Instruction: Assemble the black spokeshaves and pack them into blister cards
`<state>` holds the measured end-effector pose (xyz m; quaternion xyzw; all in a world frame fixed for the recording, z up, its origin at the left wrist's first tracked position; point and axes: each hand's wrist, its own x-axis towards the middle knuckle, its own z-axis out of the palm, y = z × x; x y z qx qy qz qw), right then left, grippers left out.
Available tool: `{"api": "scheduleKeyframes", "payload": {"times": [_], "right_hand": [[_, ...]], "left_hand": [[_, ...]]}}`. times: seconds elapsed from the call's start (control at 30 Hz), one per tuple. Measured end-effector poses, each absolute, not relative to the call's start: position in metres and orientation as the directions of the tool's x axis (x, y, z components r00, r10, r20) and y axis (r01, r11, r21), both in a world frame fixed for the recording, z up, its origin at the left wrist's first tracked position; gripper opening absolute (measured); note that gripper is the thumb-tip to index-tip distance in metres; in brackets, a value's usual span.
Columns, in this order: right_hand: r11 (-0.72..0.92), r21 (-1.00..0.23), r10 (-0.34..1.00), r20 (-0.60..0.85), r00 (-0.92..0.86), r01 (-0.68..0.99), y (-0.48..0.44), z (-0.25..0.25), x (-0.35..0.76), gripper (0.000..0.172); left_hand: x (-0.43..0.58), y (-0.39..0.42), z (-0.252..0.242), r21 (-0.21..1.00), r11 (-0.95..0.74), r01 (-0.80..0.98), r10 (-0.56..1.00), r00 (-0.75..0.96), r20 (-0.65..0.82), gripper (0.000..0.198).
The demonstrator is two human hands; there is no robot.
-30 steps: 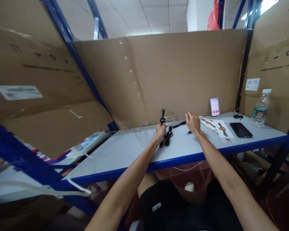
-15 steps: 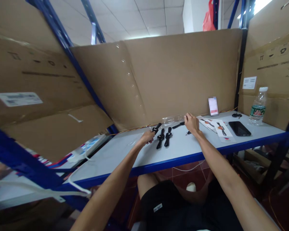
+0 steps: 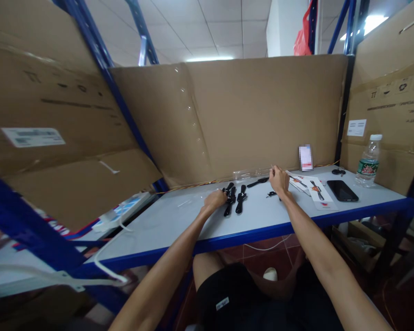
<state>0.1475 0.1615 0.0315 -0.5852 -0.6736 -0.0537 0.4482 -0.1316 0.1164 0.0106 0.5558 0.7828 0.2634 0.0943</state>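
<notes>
My left hand [image 3: 214, 201] rests on the grey table [image 3: 179, 220], fingers closed on a black smartwatch [image 3: 227, 188] that lies low at the table surface. Two more black watches [image 3: 240, 198] lie side by side just right of it. My right hand [image 3: 279, 179] is farther right near the cardboard back wall, fingers curled in a pinch on something thin that I cannot make out. A loose black strap [image 3: 257, 182] lies just left of that hand, and a small dark part [image 3: 271, 194] sits in front of it.
Printed cards [image 3: 313, 188] and a black phone [image 3: 342, 190] lie to the right, with a water bottle [image 3: 367, 161] at the far right. Clear plastic wrap [image 3: 243, 174] sits by the cardboard wall [image 3: 248, 110]. Blue rack posts [image 3: 100, 59] and cartons flank the left; white cables [image 3: 106, 266] hang there.
My left hand lowered the black watch from upright down to the table beside the other two. My right hand stayed near the strap, shifting slightly.
</notes>
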Motion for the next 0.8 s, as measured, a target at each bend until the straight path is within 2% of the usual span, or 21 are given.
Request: {"api": "scheduleKeyframes", "payload": {"times": [0.13,0.27,0.43,0.6,0.7,0.8], "right_hand": [[0.224,-0.440,0.822,0.565,0.075,0.870,0.165,0.028,0.149,0.027],[0.080,-0.424,0.911,0.399,0.107,0.902,0.169,0.025,0.153,0.028],[0.037,-0.461,0.893,0.413,0.177,0.887,0.168,0.033,0.157,0.035],[0.082,-0.435,0.911,0.398,0.110,0.897,0.159,0.048,0.165,0.038],[0.161,-0.309,0.924,0.381,-0.033,0.937,0.139,0.043,0.179,0.034],[0.328,-0.134,0.885,0.390,-0.255,0.935,0.106,0.026,0.197,0.031]], "left_hand": [[-0.128,0.105,0.013,0.312,0.291,0.905,0.920,-0.354,0.168,0.031],[-0.123,0.092,0.026,0.176,0.281,0.944,0.926,-0.314,0.208,0.034],[-0.093,0.092,0.047,-0.051,0.171,0.984,0.935,-0.145,0.324,0.039],[-0.039,0.120,0.040,-0.060,-0.107,0.992,0.952,0.119,0.282,0.036],[-0.013,0.147,0.028,-0.033,-0.158,0.987,0.957,0.162,0.241,0.035],[0.002,0.172,0.021,0.001,-0.155,0.988,0.969,0.152,0.197,0.033]]}}
